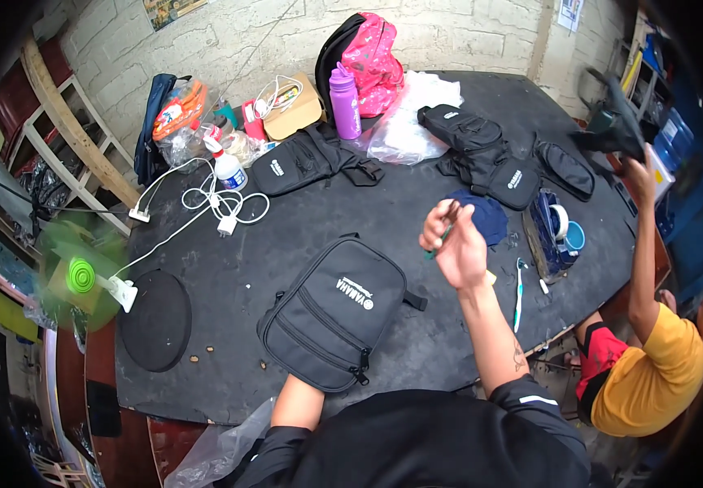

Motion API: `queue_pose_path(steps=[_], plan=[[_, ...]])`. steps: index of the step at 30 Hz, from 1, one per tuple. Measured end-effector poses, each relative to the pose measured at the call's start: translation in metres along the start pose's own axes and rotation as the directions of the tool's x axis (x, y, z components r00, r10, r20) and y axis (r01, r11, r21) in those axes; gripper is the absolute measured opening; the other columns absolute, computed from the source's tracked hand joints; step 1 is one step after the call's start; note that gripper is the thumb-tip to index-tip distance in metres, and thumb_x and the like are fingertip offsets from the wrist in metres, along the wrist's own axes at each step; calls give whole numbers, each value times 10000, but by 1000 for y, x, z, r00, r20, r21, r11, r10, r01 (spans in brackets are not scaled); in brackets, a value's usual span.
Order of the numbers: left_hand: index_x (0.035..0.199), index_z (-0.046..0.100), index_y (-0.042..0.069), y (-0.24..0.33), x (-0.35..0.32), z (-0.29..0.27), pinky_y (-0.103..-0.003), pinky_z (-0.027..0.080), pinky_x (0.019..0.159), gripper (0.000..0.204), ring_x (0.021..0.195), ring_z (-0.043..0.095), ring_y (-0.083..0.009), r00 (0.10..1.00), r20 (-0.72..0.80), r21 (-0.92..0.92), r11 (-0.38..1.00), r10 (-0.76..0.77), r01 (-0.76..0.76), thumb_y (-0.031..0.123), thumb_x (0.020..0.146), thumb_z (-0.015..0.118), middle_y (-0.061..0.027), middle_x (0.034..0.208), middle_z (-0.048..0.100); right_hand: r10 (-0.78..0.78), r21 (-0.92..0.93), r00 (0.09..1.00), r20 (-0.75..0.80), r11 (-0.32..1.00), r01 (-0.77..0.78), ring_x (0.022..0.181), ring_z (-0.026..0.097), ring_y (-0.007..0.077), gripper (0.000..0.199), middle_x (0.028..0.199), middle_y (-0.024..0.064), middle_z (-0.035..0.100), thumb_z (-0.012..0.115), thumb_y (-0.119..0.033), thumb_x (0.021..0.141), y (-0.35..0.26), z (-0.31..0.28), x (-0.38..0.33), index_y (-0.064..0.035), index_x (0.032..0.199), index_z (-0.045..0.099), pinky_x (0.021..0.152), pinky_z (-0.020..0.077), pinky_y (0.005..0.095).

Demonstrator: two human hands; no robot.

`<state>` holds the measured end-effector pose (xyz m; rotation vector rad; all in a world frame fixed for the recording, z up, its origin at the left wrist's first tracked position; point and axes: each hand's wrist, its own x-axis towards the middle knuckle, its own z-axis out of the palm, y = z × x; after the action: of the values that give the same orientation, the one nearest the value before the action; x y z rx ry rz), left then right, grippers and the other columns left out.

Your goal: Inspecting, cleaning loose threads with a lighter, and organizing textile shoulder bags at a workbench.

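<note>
A black zippered bag [339,313] with white lettering lies on the dark table in front of me. My left forearm [297,403] reaches to its near edge; the bag hides the hand and its fingers. Above the table, to the right of the bag, my right hand [459,244] is raised with its fingers curled and pinched together. Something small and dark, with a bit of green by the fingers, shows there, too small to name. Behind this hand is a dark blue cloth [482,218]. A toothbrush [519,294] lies to its right.
More black bags [290,163] lie farther back, near a purple bottle [344,102] and a pink backpack [372,53]. A blue-rimmed tool tray [548,244] sits at right. A green fan [81,275] spins at left. A person in yellow [652,378] lifts a dark item at right.
</note>
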<state>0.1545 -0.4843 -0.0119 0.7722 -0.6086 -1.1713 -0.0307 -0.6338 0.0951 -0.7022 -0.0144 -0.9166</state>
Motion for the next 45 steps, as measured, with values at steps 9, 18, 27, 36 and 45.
queue_pose_path(steps=[9,18,27,36,45], plan=[[1386,345,12,0,-3,-1,-388,287,1099,514,1298,386,-277,1000,-4,14,1000,-16,16,266,947,427,-147,1402,414,-345,-918,858,381,-29,396,586,486,129,138,753,45,536,691,35,744,48,-13,-9,-1,812,577,519,411,266],[1386,344,12,-1,-2,-2,-389,287,1098,517,1298,385,-277,1000,-3,17,1000,-15,15,262,943,434,-148,1402,414,-78,-961,994,78,259,96,979,532,178,470,1023,95,498,697,-140,808,13,-23,-16,-28,1146,390,825,435,318],[1386,343,12,-1,-2,-2,-389,288,1098,520,1299,385,-277,1000,-6,20,1000,-16,16,258,939,440,-148,1402,414,-4,-972,983,184,147,183,864,611,217,237,928,67,589,670,-23,771,0,11,-25,-31,1005,638,754,478,316],[1387,341,12,-2,1,1,-389,288,1098,523,1299,385,-276,1000,0,25,1000,-11,11,253,935,447,-148,1402,413,-235,-901,883,406,-267,343,601,486,191,237,843,-6,592,706,-50,699,14,18,-29,-107,927,677,603,384,301],[1387,340,12,-5,-3,-5,-390,289,1097,527,1300,385,-276,1000,-10,37,999,-11,11,249,931,453,-149,1402,413,-432,-995,901,38,65,74,591,526,103,199,801,53,527,503,15,912,19,7,-26,29,1100,569,537,442,250]])
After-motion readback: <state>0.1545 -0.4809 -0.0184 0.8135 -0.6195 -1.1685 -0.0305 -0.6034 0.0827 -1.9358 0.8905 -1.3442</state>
